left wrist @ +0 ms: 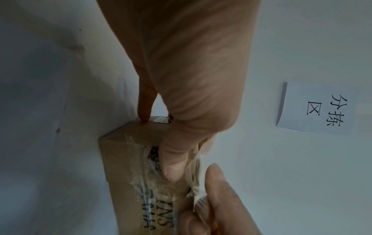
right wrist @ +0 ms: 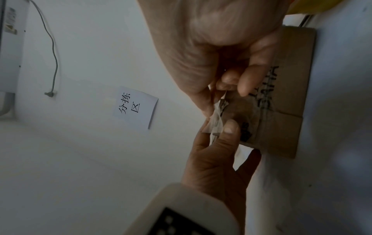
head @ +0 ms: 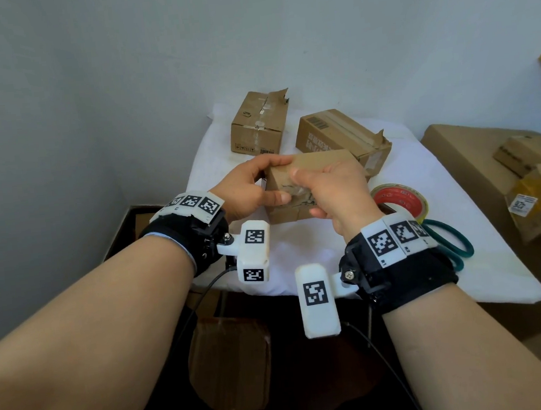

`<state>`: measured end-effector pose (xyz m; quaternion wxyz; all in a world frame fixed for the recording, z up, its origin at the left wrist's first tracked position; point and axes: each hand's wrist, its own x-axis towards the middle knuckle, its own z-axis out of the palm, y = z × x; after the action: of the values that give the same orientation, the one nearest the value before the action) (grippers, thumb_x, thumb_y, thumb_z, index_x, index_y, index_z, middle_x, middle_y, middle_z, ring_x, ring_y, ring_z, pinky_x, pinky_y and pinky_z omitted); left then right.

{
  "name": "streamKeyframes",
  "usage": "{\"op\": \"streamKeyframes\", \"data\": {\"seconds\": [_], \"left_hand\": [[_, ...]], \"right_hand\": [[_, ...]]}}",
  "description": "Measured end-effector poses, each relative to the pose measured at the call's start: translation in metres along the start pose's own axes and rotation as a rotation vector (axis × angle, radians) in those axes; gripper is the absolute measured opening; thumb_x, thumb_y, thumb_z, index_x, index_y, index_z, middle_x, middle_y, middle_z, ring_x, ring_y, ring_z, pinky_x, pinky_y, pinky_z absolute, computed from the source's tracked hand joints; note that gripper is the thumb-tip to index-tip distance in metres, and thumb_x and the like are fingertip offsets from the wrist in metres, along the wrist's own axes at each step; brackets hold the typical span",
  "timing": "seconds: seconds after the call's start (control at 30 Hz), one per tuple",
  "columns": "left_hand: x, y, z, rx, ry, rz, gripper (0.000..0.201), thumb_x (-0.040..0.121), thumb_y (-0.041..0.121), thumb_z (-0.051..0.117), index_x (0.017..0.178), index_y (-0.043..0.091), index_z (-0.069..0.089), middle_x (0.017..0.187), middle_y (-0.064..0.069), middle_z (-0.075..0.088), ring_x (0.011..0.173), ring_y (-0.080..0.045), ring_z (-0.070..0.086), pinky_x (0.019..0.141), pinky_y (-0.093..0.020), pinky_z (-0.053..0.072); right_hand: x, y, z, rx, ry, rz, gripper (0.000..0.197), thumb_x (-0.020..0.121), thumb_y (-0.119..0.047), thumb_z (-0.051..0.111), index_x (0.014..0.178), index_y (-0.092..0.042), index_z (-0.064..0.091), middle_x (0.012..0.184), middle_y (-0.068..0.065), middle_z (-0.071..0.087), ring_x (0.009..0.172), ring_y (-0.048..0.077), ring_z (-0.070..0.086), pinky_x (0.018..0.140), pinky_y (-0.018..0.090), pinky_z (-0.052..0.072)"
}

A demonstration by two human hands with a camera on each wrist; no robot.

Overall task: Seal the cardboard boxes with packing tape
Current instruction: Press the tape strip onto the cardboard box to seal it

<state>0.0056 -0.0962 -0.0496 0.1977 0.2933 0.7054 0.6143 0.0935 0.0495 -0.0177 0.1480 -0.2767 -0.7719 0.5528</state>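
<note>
I hold a small cardboard box (head: 321,164) above the white-covered table (head: 484,271). My left hand (head: 275,181) grips its left end, fingers over the top and thumb (left wrist: 171,163) pressed on the near face. My right hand (head: 303,187) pinches a crumpled strip of clear tape (right wrist: 216,118) that sticks to that near face, over black printing. The tape (left wrist: 194,184) looks wrinkled and partly lifted off the cardboard (left wrist: 122,159). A roll of packing tape (head: 399,200) with a red core lies on the table just right of my right hand.
Two more cardboard boxes (head: 259,124) (head: 341,136) with torn flaps stand at the back of the table. Green-handled scissors (head: 452,244) lie by the roll. A large carton (head: 468,168) with packages on it sits to the right. A paper sign (right wrist: 135,108) hangs on the wall.
</note>
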Motion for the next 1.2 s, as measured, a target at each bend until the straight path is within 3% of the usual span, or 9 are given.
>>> {"op": "streamKeyframes", "data": {"seconds": [0.1,0.23,0.3,0.4,0.53,0.8,0.9,1.0,1.2], "left_hand": [[0.0001,-0.0003,-0.0003,0.006,-0.003,0.003,0.069,0.077,-0.001,0.08,0.137,0.023,0.056,0.13,-0.002,0.061,0.122,-0.01,0.057,0.106,-0.034,0.049],[0.0002,-0.0004,0.0001,0.005,-0.005,0.005,0.069,0.078,-0.002,0.079,0.138,0.022,0.056,0.13,-0.002,0.061,0.123,-0.009,0.056,0.106,-0.032,0.048],[0.0002,-0.0004,0.0001,0.007,-0.005,0.008,0.069,0.078,-0.002,0.079,0.138,0.021,0.056,0.13,-0.002,0.061,0.123,-0.008,0.056,0.105,-0.03,0.048],[-0.0002,0.0001,0.0001,0.002,-0.004,0.01,0.069,0.078,-0.003,0.079,0.138,0.021,0.056,0.13,-0.003,0.061,0.122,-0.01,0.057,0.103,-0.028,0.05],[-0.0005,0.0003,0.0001,-0.009,-0.008,0.01,0.068,0.078,-0.004,0.078,0.137,0.022,0.057,0.13,-0.003,0.061,0.122,-0.01,0.057,0.1,-0.025,0.051],[0.0,-0.0007,-0.0007,-0.012,-0.011,0.008,0.069,0.077,-0.003,0.079,0.137,0.022,0.057,0.13,-0.002,0.061,0.122,-0.009,0.057,0.101,-0.026,0.05],[-0.0001,-0.0003,-0.001,-0.011,-0.014,0.01,0.069,0.078,-0.003,0.079,0.137,0.022,0.056,0.129,-0.001,0.061,0.121,-0.008,0.057,0.098,-0.022,0.051],[-0.0004,0.0006,-0.0012,-0.012,-0.019,0.018,0.068,0.077,-0.005,0.078,0.137,0.021,0.056,0.128,-0.002,0.063,0.12,-0.008,0.059,0.095,-0.022,0.052],[-0.001,0.001,-0.0005,-0.007,-0.02,0.016,0.069,0.078,-0.003,0.078,0.138,0.021,0.056,0.129,-0.003,0.063,0.121,-0.009,0.058,0.097,-0.023,0.051]], "right_hand": [[-0.0006,0.0002,0.0005,-0.044,0.007,-0.019,0.023,0.083,-0.038,0.08,0.085,-0.018,0.069,0.092,0.002,0.073,0.079,0.015,0.069,0.054,0.024,0.053],[-0.0013,0.0001,0.0017,-0.097,0.037,-0.045,0.026,0.079,-0.04,0.081,0.078,-0.016,0.07,0.085,0.003,0.074,0.072,0.017,0.07,0.065,0.038,0.064],[-0.0014,0.0004,0.0033,-0.133,0.056,-0.06,0.032,0.075,-0.045,0.08,0.071,-0.015,0.069,0.075,0.003,0.073,0.071,0.021,0.071,0.07,0.049,0.064],[-0.0041,0.0007,0.0065,-0.183,0.085,-0.093,0.041,0.068,-0.054,0.076,0.067,-0.013,0.068,0.07,0.004,0.072,0.073,0.026,0.072,0.069,0.054,0.062],[-0.0049,0.0015,0.0083,-0.184,0.095,-0.11,0.046,0.064,-0.058,0.073,0.068,-0.012,0.069,0.071,0.005,0.071,0.073,0.028,0.071,0.068,0.054,0.061],[-0.0025,0.0013,0.0039,-0.126,0.052,-0.049,0.034,0.076,-0.048,0.079,0.071,-0.016,0.069,0.076,0.003,0.074,0.07,0.022,0.072,0.074,0.053,0.062],[-0.002,0.0011,0.0027,-0.102,0.034,-0.063,0.034,0.081,-0.045,0.079,0.077,-0.012,0.071,0.086,0.008,0.076,0.073,0.022,0.073,0.071,0.05,0.064],[-0.0016,-0.0013,0.003,-0.065,0.022,-0.1,0.037,0.084,-0.045,0.077,0.084,-0.008,0.074,0.088,0.009,0.077,0.078,0.021,0.074,0.063,0.038,0.064],[0.0005,0.0009,0.0019,-0.06,0.0,-0.079,0.03,0.085,-0.047,0.076,0.084,-0.017,0.075,0.087,0.001,0.077,0.081,0.019,0.074,0.068,0.039,0.064]]}}
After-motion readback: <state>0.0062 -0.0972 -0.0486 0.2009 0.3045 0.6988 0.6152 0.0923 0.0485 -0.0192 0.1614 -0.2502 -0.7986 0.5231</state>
